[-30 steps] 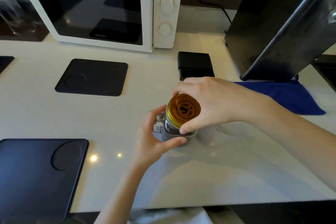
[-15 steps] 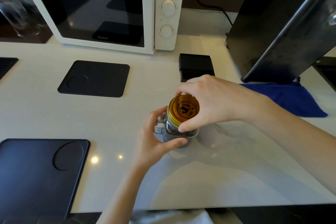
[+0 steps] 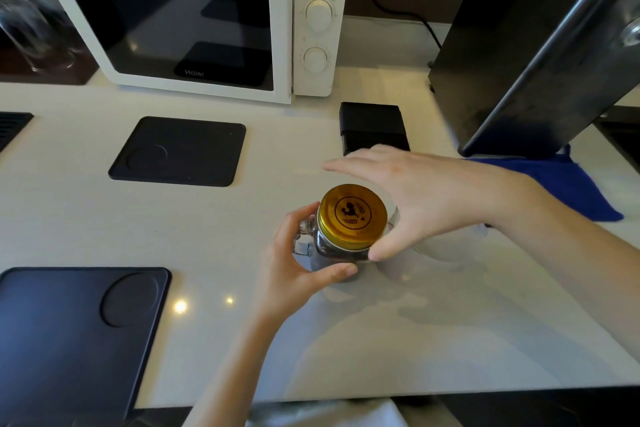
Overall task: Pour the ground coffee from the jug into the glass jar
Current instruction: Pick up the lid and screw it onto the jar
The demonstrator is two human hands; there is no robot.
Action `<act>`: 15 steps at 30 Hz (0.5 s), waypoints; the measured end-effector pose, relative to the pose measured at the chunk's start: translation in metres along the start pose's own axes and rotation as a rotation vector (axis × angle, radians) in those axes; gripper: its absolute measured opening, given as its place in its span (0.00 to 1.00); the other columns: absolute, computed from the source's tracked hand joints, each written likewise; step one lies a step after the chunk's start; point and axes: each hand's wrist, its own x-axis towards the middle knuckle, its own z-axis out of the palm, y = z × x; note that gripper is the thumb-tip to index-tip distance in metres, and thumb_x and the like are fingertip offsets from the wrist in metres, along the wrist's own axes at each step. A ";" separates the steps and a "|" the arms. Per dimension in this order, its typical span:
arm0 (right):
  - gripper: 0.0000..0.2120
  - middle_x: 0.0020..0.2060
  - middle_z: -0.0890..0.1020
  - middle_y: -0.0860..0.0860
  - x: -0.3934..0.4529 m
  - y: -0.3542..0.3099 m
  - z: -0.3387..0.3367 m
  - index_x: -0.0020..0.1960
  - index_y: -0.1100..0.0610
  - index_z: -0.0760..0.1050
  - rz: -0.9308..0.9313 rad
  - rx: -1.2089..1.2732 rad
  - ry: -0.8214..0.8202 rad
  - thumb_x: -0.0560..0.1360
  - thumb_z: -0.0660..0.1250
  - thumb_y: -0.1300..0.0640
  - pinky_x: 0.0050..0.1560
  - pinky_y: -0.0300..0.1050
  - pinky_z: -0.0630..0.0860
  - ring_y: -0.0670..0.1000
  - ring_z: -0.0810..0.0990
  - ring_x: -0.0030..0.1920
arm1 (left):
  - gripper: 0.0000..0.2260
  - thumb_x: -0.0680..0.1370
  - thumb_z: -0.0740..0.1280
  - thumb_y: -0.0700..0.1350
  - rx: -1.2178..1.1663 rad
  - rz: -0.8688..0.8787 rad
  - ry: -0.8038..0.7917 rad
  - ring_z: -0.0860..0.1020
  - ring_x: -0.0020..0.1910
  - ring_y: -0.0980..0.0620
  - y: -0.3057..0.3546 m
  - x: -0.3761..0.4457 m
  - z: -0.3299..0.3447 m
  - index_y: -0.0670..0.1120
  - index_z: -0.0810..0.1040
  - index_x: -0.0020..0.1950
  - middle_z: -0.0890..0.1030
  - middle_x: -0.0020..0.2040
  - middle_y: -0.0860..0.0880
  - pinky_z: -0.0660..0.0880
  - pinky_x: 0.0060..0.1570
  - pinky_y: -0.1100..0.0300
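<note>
A glass jar [image 3: 323, 252] with a side handle stands on the white counter [image 3: 242, 236], dark contents showing through its wall. A gold screw lid [image 3: 352, 217] with a dark printed emblem sits on top. My left hand [image 3: 294, 274] is wrapped around the jar's body and handle. My right hand [image 3: 422, 198] hovers over the lid's right side with fingers stretched flat and apart, thumb tip at the lid's rim. A faint clear glass vessel [image 3: 443, 253], perhaps the jug, lies just right of the jar, mostly hidden under my right hand.
A white microwave [image 3: 180, 21] stands at the back, with a black square mat [image 3: 178, 151] before it. A black tray [image 3: 69, 340] lies at front left. A small black box [image 3: 372, 126], a tall dark appliance [image 3: 519, 45] and a blue cloth [image 3: 571, 184] are at the right.
My right hand has let go of the gold lid: its fingers lifted and spread, only the thumb staying by the rim. My left hand keeps its hold on the jar.
</note>
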 end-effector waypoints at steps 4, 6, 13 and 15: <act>0.44 0.48 0.74 0.42 0.000 0.001 0.001 0.72 0.47 0.56 0.031 -0.122 0.110 0.63 0.68 0.32 0.46 0.41 0.70 0.46 0.72 0.50 | 0.34 0.58 0.76 0.59 0.020 0.004 0.000 0.77 0.56 0.54 0.000 0.000 -0.001 0.57 0.69 0.61 0.79 0.56 0.52 0.75 0.55 0.57; 0.47 0.53 0.75 0.44 0.000 0.001 0.001 0.72 0.47 0.54 0.038 -0.160 0.115 0.60 0.67 0.29 0.48 0.42 0.69 0.46 0.70 0.52 | 0.34 0.58 0.76 0.60 0.026 0.008 -0.001 0.77 0.56 0.54 0.001 0.000 -0.001 0.58 0.69 0.61 0.79 0.56 0.52 0.75 0.54 0.57; 0.43 0.41 0.75 0.42 0.003 0.002 0.004 0.69 0.49 0.61 0.030 -0.156 0.224 0.62 0.59 0.26 0.40 0.38 0.67 0.45 0.75 0.44 | 0.34 0.58 0.76 0.60 0.027 0.001 0.001 0.77 0.55 0.54 0.002 0.000 -0.001 0.59 0.69 0.61 0.79 0.56 0.52 0.75 0.54 0.57; 0.44 0.57 0.73 0.43 0.001 0.006 0.005 0.71 0.47 0.58 -0.020 -0.098 0.164 0.62 0.66 0.30 0.49 0.38 0.65 0.46 0.70 0.58 | 0.34 0.58 0.76 0.58 0.022 0.004 0.001 0.77 0.55 0.53 0.001 0.000 -0.001 0.56 0.69 0.61 0.79 0.56 0.52 0.75 0.54 0.57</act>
